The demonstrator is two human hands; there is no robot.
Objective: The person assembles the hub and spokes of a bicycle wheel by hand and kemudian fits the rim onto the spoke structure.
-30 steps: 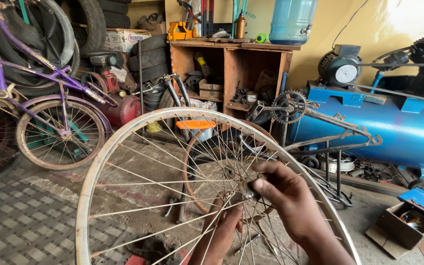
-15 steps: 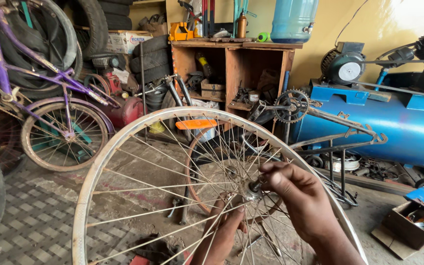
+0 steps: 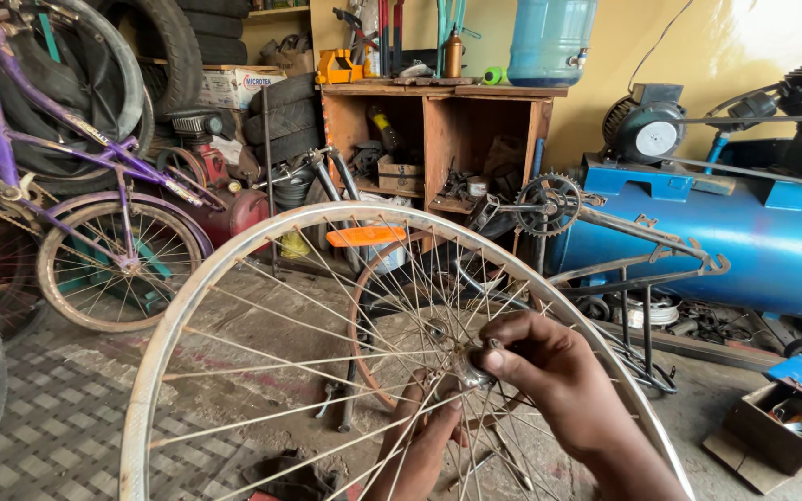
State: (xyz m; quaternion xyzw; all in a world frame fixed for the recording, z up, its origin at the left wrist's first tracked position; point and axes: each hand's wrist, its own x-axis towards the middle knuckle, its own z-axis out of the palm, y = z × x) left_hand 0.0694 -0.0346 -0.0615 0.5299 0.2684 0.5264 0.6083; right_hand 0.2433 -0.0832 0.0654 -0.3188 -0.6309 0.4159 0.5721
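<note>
A bare silver bicycle wheel rim point(image 3: 262, 243) with thin spokes stands upright in front of me. My right hand point(image 3: 554, 371) is on the near side of the spokes, its fingertips pinched on the metal hub point(image 3: 469, 366) at the wheel's centre. My left hand point(image 3: 424, 441) reaches up from below behind the spokes, its fingers touching the hub's underside. An orange reflector point(image 3: 365, 236) is clipped among the upper spokes. Behind the spokes a second, rusty rim point(image 3: 356, 320) leans upright.
A purple bicycle point(image 3: 95, 213) stands at the left by stacked tyres point(image 3: 164, 56). A wooden shelf point(image 3: 433, 121) with tools is at the back. At the right lie a blue compressor tank point(image 3: 726, 246), a bare bike frame with chainring point(image 3: 549, 204), and a cardboard box point(image 3: 777, 431).
My view has shifted slightly and the wheel sits a little lower-left in it. My right hand stays pinched at the hub, my left hand rose closer under it.
</note>
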